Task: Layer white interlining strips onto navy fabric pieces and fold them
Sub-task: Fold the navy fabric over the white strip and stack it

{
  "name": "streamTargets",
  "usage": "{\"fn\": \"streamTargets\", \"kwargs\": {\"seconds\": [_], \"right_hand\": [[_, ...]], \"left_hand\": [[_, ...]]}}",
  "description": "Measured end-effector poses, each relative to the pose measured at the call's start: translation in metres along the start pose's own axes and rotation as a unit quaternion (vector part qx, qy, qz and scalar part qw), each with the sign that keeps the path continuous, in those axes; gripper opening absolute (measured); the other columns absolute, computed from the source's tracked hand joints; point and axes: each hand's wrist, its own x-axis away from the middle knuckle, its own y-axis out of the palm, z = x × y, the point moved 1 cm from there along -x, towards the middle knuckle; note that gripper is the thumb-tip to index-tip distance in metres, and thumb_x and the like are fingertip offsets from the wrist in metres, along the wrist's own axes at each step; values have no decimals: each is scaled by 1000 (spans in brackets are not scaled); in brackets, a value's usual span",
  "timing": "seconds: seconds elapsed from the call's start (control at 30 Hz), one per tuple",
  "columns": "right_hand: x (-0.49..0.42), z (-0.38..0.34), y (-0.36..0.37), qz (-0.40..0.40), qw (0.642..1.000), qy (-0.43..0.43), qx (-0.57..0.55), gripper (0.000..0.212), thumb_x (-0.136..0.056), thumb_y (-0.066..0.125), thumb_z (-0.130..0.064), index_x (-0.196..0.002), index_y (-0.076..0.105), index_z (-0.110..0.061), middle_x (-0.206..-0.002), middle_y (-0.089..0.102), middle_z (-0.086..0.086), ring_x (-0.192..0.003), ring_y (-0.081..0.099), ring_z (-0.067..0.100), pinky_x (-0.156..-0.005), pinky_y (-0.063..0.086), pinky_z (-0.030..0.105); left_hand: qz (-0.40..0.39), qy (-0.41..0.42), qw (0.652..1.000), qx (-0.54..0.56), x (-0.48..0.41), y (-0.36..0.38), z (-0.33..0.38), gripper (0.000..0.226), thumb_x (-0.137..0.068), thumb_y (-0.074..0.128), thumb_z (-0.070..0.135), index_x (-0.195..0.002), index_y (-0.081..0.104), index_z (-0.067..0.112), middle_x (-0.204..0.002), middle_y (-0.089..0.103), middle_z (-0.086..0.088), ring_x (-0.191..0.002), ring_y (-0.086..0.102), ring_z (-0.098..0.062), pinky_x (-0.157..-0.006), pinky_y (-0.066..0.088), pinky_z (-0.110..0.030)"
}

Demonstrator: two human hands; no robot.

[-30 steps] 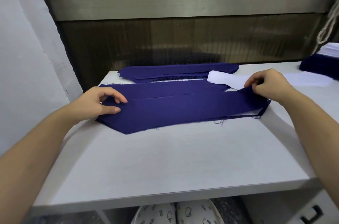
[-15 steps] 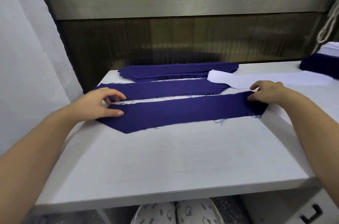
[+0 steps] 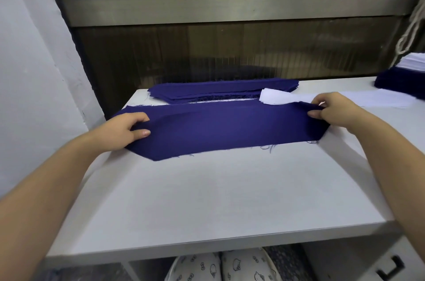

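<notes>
A long navy fabric piece [image 3: 220, 129] stretches across the white table [image 3: 207, 200], its far edge raised off the surface. My left hand [image 3: 128, 129] pinches its left end between thumb and fingers. My right hand [image 3: 333, 110] pinches the right end, lifted a little above the table. Behind the piece lies a stack of navy strips [image 3: 220, 91]. White interlining strips [image 3: 372, 100] lie flat at the back right, partly behind my right hand. No white strip shows on the held piece.
A second pile of navy pieces [image 3: 400, 79] topped with white strips [image 3: 414, 62] sits at the far right edge. A dark panel rises behind the table, a pale wall stands at the left. Under the table front are patterned slippers [image 3: 220, 267] and a drawer handle [image 3: 388, 269].
The near navy strip lay flat with a gap to the strip behind it. Both hands have since gripped its ends and raised its far edge, which now hides the gap and that strip.
</notes>
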Motion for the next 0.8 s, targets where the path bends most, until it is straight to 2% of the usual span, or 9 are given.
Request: {"fn": "streamTargets", "kwargs": {"seconds": [0.07, 0.13, 0.3, 0.43, 0.6, 0.7, 0.8], "right_hand": [[-1, -4, 1, 36, 997, -21, -60, 6, -89, 62, -8, -91, 57, -13, -96, 59, 12, -87, 53, 29, -76, 40, 32], [-5, -11, 5, 68, 993, -32, -90, 9, -89, 61, -7, -92, 57, -13, -100, 61, 13, -88, 55, 30, -76, 43, 33], [-24, -34, 25, 138, 988, -48, -48, 25, -90, 61, -10, -114, 56, -12, -116, 60, 12, -98, 55, 28, -77, 47, 35], [-44, -50, 38, 122, 991, -55, -10, 30, -89, 61, -9, -117, 54, -11, -118, 59, 12, -101, 55, 27, -74, 45, 32], [-62, -58, 53, 90, 992, -46, 72, 33, -86, 59, -2, -118, 53, -10, -117, 58, 13, -103, 55, 30, -70, 41, 31], [-65, -59, 57, 78, 988, -48, 122, 36, -84, 58, -2, -119, 51, -10, -117, 58, 15, -103, 56, 33, -75, 46, 37], [-67, -60, 58, 87, 983, -72, 147, 38, -82, 58, -1, -119, 52, -10, -118, 57, 15, -105, 54, 35, -80, 45, 39]], "left_hand": [[33, -16, 999, 2, -4, 1, -4, 5, -96, 50, 14, -99, 52, 17, -96, 55, 2, -88, 51, -16, -74, 36, -26], [49, -44, 998, -5, -12, 0, -7, 13, -97, 48, 13, -109, 52, 12, -106, 55, -3, -97, 51, -20, -82, 39, -30], [97, -95, 989, -50, -43, -7, -12, 23, -98, 43, 9, -120, 49, 10, -104, 53, -5, -92, 50, -20, -75, 41, -31], [79, -141, 977, -142, -66, -8, -19, 26, -98, 43, 11, -123, 44, 13, -113, 58, -12, -93, 56, -25, -81, 51, -37], [41, -151, 966, -204, -83, -7, -25, 35, -94, 45, 6, -128, 43, 15, -112, 57, -12, -96, 57, -28, -82, 53, -38], [26, -137, 962, -233, -85, -2, -26, 42, -90, 48, 3, -130, 43, 15, -115, 55, -12, -99, 55, -28, -84, 52, -40], [29, -130, 960, -248, -88, 0, -25, 48, -89, 51, 5, -134, 39, 18, -122, 50, -12, -105, 53, -29, -85, 51, -39]]}}
